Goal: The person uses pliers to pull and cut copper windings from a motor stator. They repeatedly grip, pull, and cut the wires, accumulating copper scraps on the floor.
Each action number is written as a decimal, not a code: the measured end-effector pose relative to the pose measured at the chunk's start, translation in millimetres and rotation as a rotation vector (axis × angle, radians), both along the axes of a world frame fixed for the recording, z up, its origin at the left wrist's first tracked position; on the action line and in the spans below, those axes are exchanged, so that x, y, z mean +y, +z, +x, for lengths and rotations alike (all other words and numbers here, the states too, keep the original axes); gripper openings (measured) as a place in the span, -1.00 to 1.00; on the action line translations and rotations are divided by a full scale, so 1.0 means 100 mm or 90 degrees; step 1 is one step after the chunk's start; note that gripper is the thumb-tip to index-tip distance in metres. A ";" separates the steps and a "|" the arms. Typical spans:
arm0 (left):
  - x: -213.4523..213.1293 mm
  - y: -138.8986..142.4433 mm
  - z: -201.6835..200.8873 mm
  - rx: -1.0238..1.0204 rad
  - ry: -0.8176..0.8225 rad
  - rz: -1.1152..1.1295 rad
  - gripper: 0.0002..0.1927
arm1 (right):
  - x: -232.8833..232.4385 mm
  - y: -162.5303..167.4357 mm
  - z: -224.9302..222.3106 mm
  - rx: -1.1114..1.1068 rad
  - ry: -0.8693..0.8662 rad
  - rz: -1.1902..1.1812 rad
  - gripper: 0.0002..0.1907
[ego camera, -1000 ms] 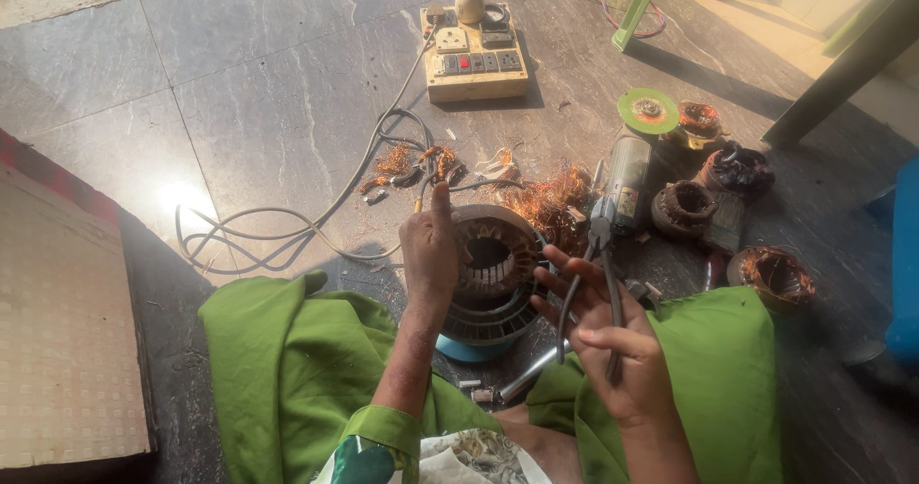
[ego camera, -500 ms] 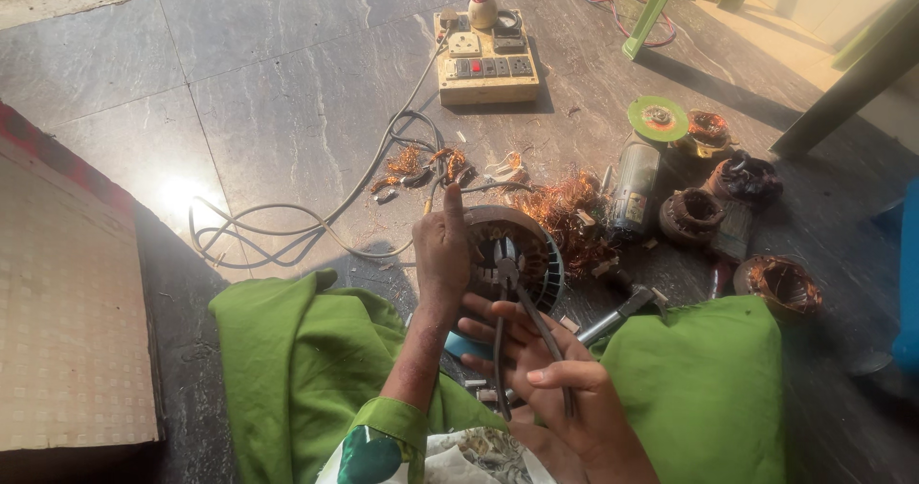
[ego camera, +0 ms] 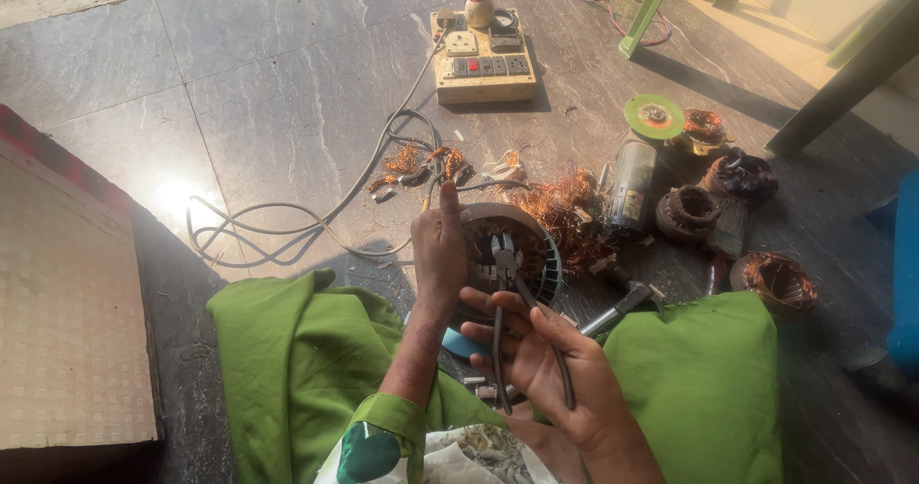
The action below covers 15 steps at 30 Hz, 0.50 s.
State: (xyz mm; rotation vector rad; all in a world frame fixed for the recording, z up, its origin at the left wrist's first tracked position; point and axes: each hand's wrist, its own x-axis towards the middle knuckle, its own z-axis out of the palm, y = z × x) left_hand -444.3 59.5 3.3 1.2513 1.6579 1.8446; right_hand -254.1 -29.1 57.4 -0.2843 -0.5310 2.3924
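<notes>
Motor stator point(ego camera: 512, 254) sits at frame centre on floor point(ego camera: 239, 82), btwn green-clad knees. Left hand point(ego camera: 438, 249) grips its rim; right hand point(ego camera: 550, 360) clasps pliers point(ego camera: 504, 297), tips in the core.

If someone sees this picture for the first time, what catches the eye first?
At centre, the left hand steadies a round motor stator on the floor, while the right hand works pliers into it. Behind it lies a bright tangle of copper wire. Farther back sits a cream switchboard.
</notes>
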 end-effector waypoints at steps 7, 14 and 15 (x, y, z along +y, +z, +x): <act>0.02 -0.01 0.00 -0.027 -0.012 -0.010 -0.16 | 0.02 -0.04 -0.06 -0.041 -0.042 -0.061 -0.59; 0.01 0.00 0.01 -0.039 -0.028 -0.005 -0.16 | -0.04 0.01 -0.13 -0.134 -0.092 -0.035 -0.59; 0.00 0.00 0.01 -0.040 -0.027 -0.003 -0.17 | -0.05 0.02 -0.14 -0.157 -0.093 -0.024 -0.59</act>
